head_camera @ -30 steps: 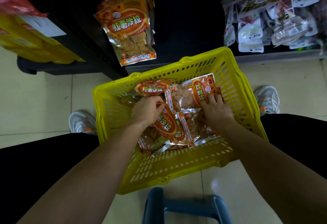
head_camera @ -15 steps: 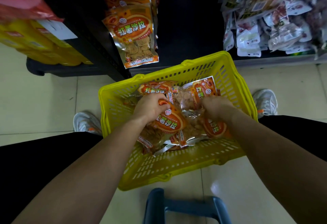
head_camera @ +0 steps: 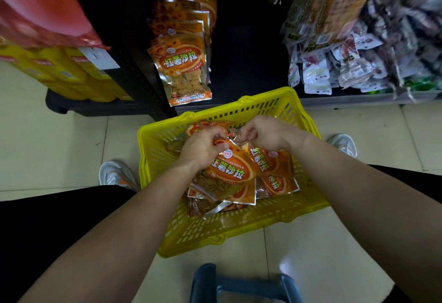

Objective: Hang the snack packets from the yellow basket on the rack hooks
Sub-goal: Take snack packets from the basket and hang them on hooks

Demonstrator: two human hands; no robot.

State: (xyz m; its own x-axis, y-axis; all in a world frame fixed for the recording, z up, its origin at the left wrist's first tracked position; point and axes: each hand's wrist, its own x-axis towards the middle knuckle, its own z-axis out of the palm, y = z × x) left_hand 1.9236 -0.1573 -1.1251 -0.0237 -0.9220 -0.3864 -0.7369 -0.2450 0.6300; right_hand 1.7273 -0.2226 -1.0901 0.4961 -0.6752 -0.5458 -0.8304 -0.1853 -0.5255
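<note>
Above the yellow basket (head_camera: 239, 235), left hand (head_camera: 203, 146) and right hand (head_camera: 267, 134) pinch snack packets' (head_camera: 229, 171) tops.

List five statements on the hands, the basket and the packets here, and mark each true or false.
1. The left hand grips an orange packet. True.
2. The right hand hangs idle and open. False: it holds a second packet.
3. The yellow basket stands on a table. False: it is on the tiled floor.
4. Matching packets hang behind the basket. True.
5. Nothing lies in the basket. False: loose packets lie under the held ones.
</note>
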